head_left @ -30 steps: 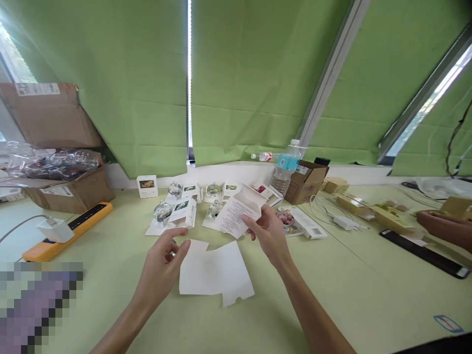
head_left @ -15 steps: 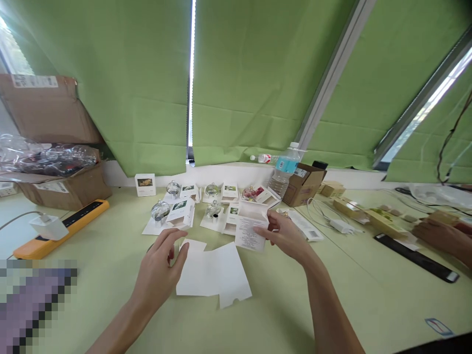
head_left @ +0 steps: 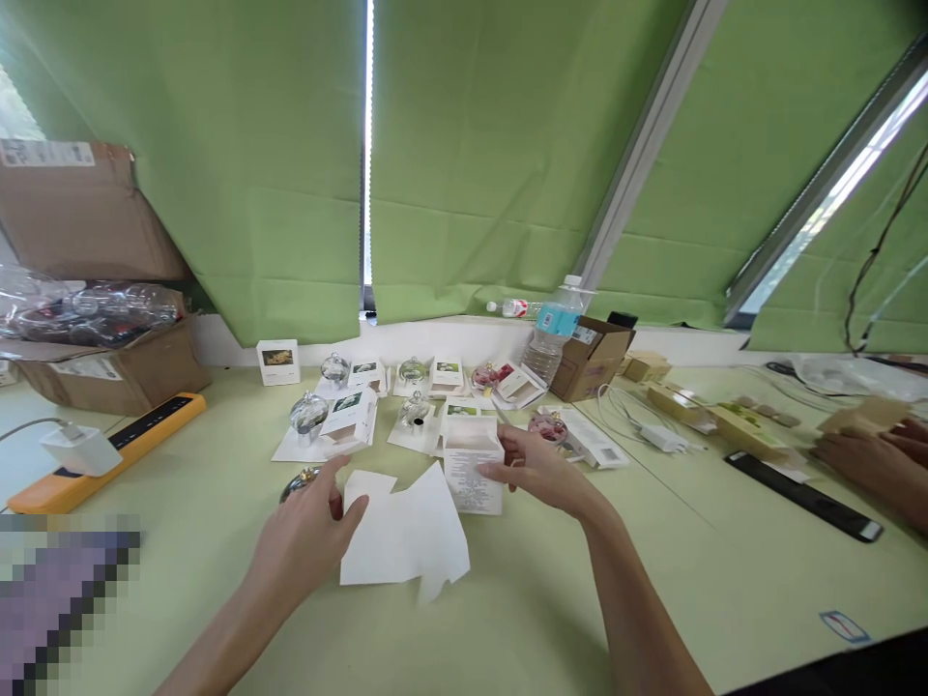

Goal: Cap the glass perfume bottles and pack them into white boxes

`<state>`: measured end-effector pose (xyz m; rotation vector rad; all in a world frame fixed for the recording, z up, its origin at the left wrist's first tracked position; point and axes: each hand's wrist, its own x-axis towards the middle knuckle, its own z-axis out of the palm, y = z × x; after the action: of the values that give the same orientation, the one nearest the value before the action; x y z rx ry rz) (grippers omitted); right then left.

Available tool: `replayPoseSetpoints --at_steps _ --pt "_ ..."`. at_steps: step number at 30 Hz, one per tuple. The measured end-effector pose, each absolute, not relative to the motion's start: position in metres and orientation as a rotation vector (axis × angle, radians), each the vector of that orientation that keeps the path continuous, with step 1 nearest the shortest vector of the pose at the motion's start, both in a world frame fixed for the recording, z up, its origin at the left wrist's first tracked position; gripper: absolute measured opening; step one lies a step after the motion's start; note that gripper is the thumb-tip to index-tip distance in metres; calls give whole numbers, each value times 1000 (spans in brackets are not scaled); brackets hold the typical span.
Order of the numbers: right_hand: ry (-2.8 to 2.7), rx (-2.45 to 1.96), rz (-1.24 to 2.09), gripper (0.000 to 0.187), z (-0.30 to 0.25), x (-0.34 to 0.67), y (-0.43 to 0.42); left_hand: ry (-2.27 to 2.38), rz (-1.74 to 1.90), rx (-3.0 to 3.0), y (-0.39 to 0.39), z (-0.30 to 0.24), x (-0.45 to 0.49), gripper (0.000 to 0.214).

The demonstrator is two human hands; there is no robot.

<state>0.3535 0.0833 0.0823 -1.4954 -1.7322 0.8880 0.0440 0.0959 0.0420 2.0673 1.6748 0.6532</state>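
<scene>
My right hand (head_left: 540, 471) grips a small white box (head_left: 474, 483) by its right side. Its top looks open, and lines of print cover the face toward me. Left of it, an unfolded white card (head_left: 398, 536) lies on the table, its right part bent. My left hand (head_left: 311, 532) is at the card's left edge, thumb and fingers apart; whether it touches the card I cannot tell. Partly hidden behind that hand is a dark round ornament (head_left: 299, 481). Beyond are clear glass jars with domed lids (head_left: 309, 414), beside white picture boxes (head_left: 349, 418).
At left are an orange power strip (head_left: 163, 425) and a carton of plastic-wrapped things (head_left: 123, 372). A water bottle (head_left: 555, 333) and a small carton (head_left: 591, 362) stand at the back. To the right lie a white charger (head_left: 663, 438), a black strip (head_left: 801, 495) and another person's hands (head_left: 866, 464).
The white box has moved left and nearer, and its open top now shows. The white card has shifted and bent at its right side. The dark ornament by my left hand has come into view.
</scene>
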Motion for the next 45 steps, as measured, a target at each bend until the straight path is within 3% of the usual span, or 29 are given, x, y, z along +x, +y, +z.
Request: replayPoseSetpoints --at_steps 5,12,29,38,45 --pt "-1801 -1442 925 24 82 349 83 1600 612 2085 98 42 40 51" --pt "-1834 -1592 814 27 78 352 87 1614 640 2024 95 56 38 32" --pt "-1788 -1668 676 58 80 357 86 1602 710 2076 96 62 37 31" --pt "-1319 -1400 55 32 82 352 89 1539 753 2044 99 58 35 28" --pt "-1357 -1202 -130 21 84 333 81 1480 790 1959 98 67 29 25"
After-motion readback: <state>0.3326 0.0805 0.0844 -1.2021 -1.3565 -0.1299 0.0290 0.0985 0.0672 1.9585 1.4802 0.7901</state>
